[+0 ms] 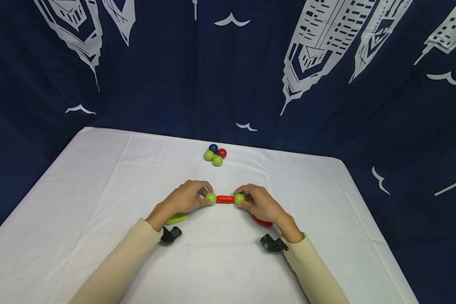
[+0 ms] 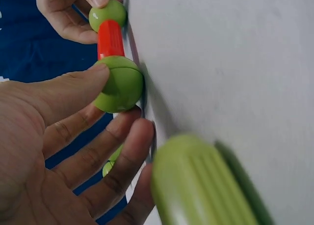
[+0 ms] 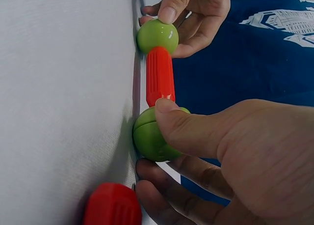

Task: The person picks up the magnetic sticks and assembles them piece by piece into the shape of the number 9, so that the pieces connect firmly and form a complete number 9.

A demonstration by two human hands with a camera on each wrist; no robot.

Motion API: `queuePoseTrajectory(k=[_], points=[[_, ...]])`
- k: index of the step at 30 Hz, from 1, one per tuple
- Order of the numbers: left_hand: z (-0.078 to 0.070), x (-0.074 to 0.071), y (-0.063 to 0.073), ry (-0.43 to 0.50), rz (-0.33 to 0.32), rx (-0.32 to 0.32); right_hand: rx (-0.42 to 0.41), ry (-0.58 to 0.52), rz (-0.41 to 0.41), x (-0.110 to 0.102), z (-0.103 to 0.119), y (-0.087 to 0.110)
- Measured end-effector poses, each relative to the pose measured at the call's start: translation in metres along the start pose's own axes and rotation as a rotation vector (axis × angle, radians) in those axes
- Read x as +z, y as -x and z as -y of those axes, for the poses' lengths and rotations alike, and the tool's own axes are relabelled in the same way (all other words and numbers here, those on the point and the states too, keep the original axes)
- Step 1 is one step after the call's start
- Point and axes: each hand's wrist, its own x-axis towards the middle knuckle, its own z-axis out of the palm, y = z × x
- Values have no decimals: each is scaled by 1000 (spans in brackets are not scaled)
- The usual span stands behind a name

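A short red ribbed rod [image 1: 225, 199] spans two green balls, one at each end, low over the white table. My left hand [image 1: 190, 197] pinches the left green ball [image 2: 120, 85] between thumb and fingers. On the other end, the right green ball [image 3: 153, 136] is gripped by my right hand [image 1: 259, 202], its thumb lying near the rod's end. Beside the left wrist rests a green ribbed rod [image 2: 196, 185]. Another red rod [image 3: 113, 205] lies by the right hand, partly covered by it in the head view.
Toward the back of the white table [image 1: 137, 169] sits a cluster: a blue ball [image 1: 213, 148], a red ball [image 1: 222, 153] and two green balls [image 1: 217, 160]. Behind the table's far edge hangs a dark blue curtain [image 1: 167, 84] with white prints.
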Motion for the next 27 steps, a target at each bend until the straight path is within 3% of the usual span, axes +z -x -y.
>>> queuePoseTrajectory(k=[17,22,27], points=[[2,0,6,20,-40,-38,-4,4,11,2,4,-5],[0,1,7,29,-14,-16,11,5,1,0,1,2],[4,-6,17,20,-37,10,-5,6,3,-1,1,4]])
